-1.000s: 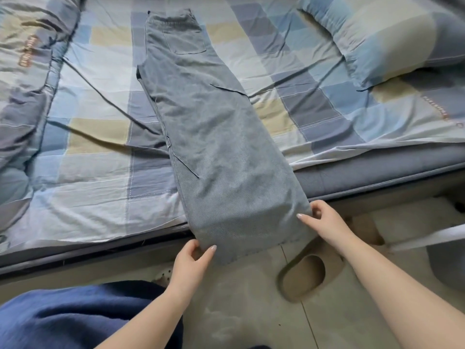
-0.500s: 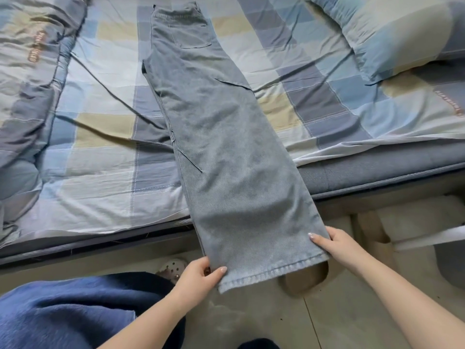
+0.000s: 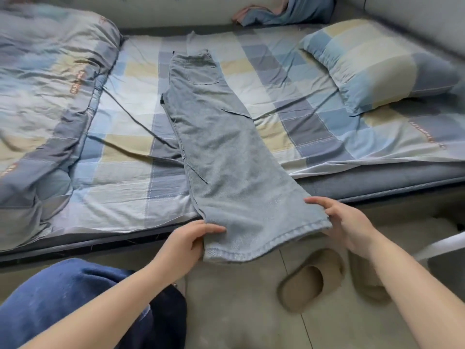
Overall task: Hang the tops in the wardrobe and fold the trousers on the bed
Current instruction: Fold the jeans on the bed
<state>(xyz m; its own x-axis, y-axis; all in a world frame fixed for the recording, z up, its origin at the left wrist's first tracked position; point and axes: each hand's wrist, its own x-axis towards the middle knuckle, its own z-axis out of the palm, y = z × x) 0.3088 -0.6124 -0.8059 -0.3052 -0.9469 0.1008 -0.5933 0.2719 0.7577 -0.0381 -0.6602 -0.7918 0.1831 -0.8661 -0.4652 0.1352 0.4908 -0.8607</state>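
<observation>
Pale blue jeans (image 3: 226,152), folded in half lengthwise, lie stretched across the checked bed sheet (image 3: 125,157) with the waistband at the far side and the hems hanging past the near bed edge. My left hand (image 3: 183,245) pinches the left corner of the hem, thumb on top. At the right corner, my right hand (image 3: 344,222) grips the hem with fingers over the cloth. The hem end is lifted off the mattress above the floor.
A rumpled duvet (image 3: 42,96) fills the left of the bed and a pillow (image 3: 377,64) lies at the right. More clothes (image 3: 284,11) are bunched at the far edge. Beige slippers (image 3: 309,278) sit on the floor; a blue garment (image 3: 63,303) lies on my lap.
Both hands have raised the hem end and drawn it out flat and taut. The view has pulled back and up, showing the whole bed.
</observation>
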